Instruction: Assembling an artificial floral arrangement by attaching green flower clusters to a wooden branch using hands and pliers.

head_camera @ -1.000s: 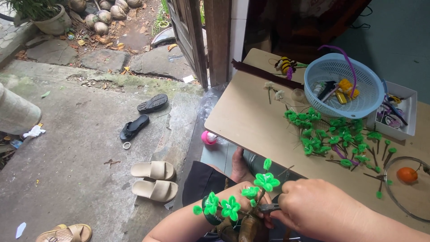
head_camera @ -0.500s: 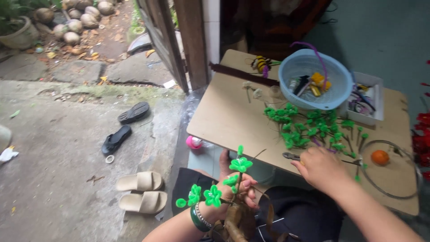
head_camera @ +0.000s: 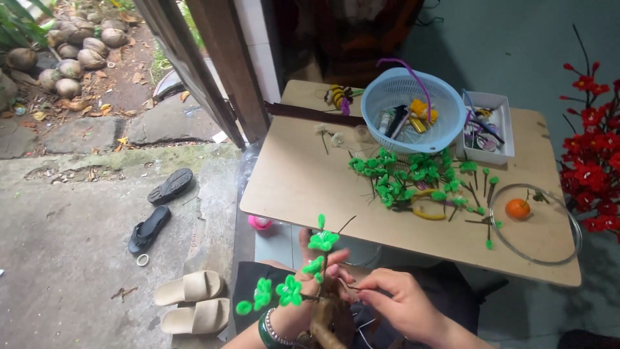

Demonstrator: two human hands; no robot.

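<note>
Low beside an open doorway stands a tan table (head_camera: 303, 187). Just short of its near edge, the left hand (head_camera: 303, 310) is clenched around a brown wire branch (head_camera: 326, 320) with green leaf clusters (head_camera: 321, 241), while the right hand (head_camera: 397, 300) pinches its thin wire. Farther on lie loose green leaves (head_camera: 400, 178); a blue basket (head_camera: 413, 110) sits near the far edge.

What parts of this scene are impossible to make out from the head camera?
- Base of the green-leaf branch: hidden by the left hand and cut off by the bottom edge.
- What the right hand pinches: too thin to tell.
- Contents of the blue basket: too small and jumbled.
- Red flowers: cut off by the right edge.
</note>
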